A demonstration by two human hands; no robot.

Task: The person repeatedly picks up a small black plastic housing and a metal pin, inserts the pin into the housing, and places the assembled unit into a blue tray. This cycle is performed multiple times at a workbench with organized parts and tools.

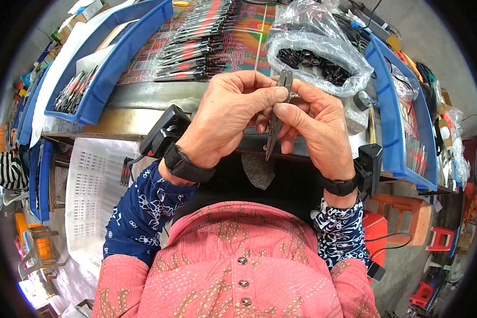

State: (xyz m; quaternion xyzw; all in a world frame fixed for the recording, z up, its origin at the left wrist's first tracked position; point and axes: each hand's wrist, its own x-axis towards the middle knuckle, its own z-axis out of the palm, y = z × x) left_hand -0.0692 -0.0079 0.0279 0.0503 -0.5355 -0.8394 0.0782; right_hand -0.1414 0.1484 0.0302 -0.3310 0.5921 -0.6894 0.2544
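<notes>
Both my hands meet in front of me at the table's near edge, fingers closed around a slim dark grey metal tool (273, 130). It stands nearly upright, with a blunt, slotted upper end and a narrow pointed lower end; its exact kind does not show. My left hand (222, 114) pinches it from the left, thumb on the upper part. From the right, my right hand (320, 122) grips it, thumb tip close to the left one. A small shiny bit shows by the right fingers, too small to name. Several fingertips are hidden behind the tool and the thumbs.
Beyond my hands lie rows of slim black, red and silver tools (196, 45). An open clear plastic bag (350, 66) holds black pieces. Blue bins flank me, a left bin (93, 108) and a right bin (389, 122). A white plastic basket (85, 212) stands low at left.
</notes>
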